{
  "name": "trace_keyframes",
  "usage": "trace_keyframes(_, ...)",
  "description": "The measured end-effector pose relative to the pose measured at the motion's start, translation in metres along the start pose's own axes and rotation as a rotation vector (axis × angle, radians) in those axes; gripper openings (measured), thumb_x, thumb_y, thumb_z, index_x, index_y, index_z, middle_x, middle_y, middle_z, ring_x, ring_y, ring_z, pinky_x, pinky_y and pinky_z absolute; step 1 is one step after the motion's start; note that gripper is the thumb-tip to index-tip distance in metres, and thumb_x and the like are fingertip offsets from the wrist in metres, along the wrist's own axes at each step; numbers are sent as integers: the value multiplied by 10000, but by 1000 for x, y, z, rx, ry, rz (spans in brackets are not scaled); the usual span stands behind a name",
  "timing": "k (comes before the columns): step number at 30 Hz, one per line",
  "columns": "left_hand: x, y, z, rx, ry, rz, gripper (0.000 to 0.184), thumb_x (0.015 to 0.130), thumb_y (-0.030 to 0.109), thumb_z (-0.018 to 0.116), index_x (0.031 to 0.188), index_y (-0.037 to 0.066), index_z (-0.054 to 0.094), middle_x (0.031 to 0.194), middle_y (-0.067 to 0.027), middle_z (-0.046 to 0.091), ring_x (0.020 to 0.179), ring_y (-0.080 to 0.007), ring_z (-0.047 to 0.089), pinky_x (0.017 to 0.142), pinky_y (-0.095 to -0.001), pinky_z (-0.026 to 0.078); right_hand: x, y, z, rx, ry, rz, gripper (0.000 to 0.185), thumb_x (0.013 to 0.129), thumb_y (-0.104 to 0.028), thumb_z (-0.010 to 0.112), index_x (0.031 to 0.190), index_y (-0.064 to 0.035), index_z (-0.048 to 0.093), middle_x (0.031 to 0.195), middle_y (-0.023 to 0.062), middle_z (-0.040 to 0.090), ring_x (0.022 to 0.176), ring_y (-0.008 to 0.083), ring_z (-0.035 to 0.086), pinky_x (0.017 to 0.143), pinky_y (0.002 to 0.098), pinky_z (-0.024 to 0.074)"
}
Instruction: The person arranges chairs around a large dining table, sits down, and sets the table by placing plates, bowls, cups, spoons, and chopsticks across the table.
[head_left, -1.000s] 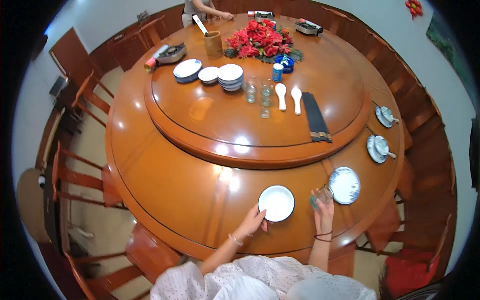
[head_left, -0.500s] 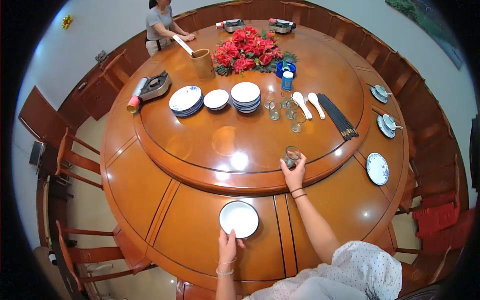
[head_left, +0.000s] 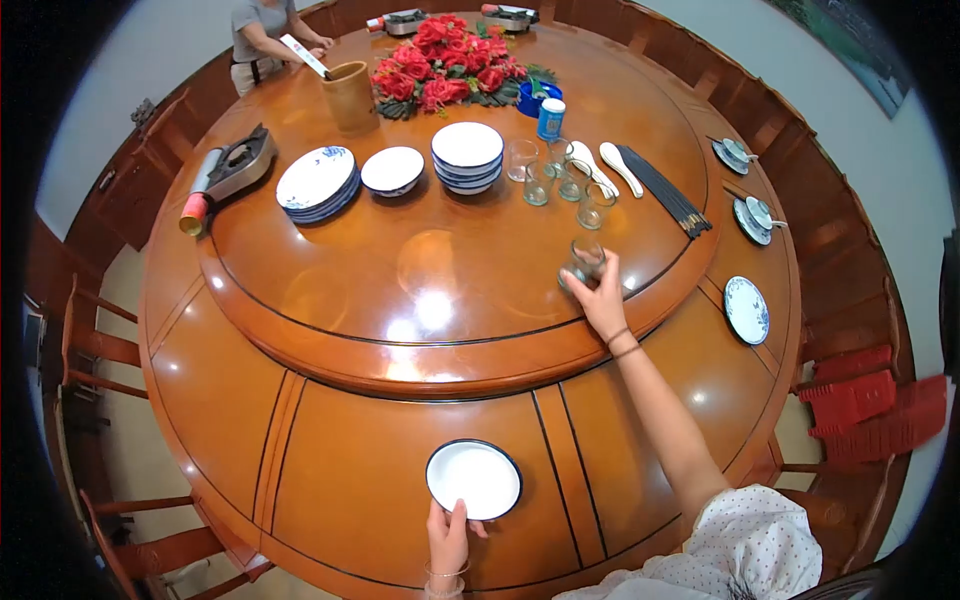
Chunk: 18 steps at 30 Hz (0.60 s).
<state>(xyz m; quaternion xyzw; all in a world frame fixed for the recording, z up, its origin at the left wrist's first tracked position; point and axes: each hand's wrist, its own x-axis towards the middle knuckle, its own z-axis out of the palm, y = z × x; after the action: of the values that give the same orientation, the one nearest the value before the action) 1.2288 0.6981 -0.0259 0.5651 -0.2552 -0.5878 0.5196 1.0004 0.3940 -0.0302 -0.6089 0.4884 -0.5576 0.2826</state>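
My left hand grips the near rim of a white bowl with a dark blue edge, over the front part of the table. The thumb is on the inside of the bowl and the fingers are beneath. In my right hand is a clear drinking glass, held near the front of the raised turntable. Just beyond it stand several more glasses. Two white spoons and a bundle of black chopsticks lie to their right.
Stacked plates, a bowl and stacked bowls stand on the turntable. Behind are a holder, red flowers and a blue can. A portable stove sits left, a plate right. Another person stands far left.
My right hand has carried the glass a little farther inward over the turntable. The view has shifted, so the table's things appear higher and farther left. My left hand still holds the bowl.
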Motion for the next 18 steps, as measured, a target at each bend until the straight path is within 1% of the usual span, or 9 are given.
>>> trace_keyframes(2,3,1,1,-17,4,-39,230,905,93,398,1086,-44,363,725,-109,562,492,-132,522,449,-236,446,24,7,9,-9,4,17,571,711,-171,711,1091,7,324,1063,170,554,909,246,579,780,329,462)
trace_keyframes(4,13,12,2,5,-46,-3,240,905,86,391,1097,-53,355,735,-125,566,500,-142,528,459,-240,451,47,16,19,-5,10,43,589,710,-182,712,1096,8,310,1060,178,551,904,258,578,773,337,463)
trace_keyframes(6,24,25,5,32,-55,-7,251,902,79,390,1108,-59,348,746,-135,571,510,-150,536,467,-242,453,70,27,27,-71,28,-18,619,711,-206,708,1112,17,293,1048,201,543,905,300,568,770,357,456)
trace_keyframes(7,30,36,10,62,-68,2,250,901,78,390,1107,-59,349,747,-136,571,513,-150,538,467,-241,453,76,31,29,-64,31,-11,619,711,-206,708,1112,17,293,1048,201,543,905,300,568,770,357,456)
trace_keyframes(9,44,51,19,93,-78,12,246,899,77,392,1102,-57,356,746,-138,573,512,-152,540,465,-240,452,87,36,31,-200,100,-2,650,702,-229,709,1128,23,288,1047,218,532,926,339,545,790,374,439)
trace_keyframes(14,84,69,48,97,-112,78,247,898,91,404,1088,-62,368,735,-140,573,504,-158,540,451,-241,452,91,46,28,-247,72,74,676,690,-234,714,1142,36,291,1086,235,513,982,356,519,829,381,418)
trace_keyframes(16,95,73,63,109,-96,134,258,897,126,410,1069,-64,385,710,-137,566,480,-159,533,424,-229,440,95,55,25,-207,65,25,674,687,-234,716,1139,35,294,1102,238,506,987,357,517,833,385,416)
trace_keyframes(18,104,80,76,104,-108,158,249,901,147,409,1045,-57,404,689,-134,562,470,-149,527,427,-222,428,95,59,23,-195,64,23,681,677,-240,723,1138,27,298,1101,229,508,982,355,518,834,383,416)
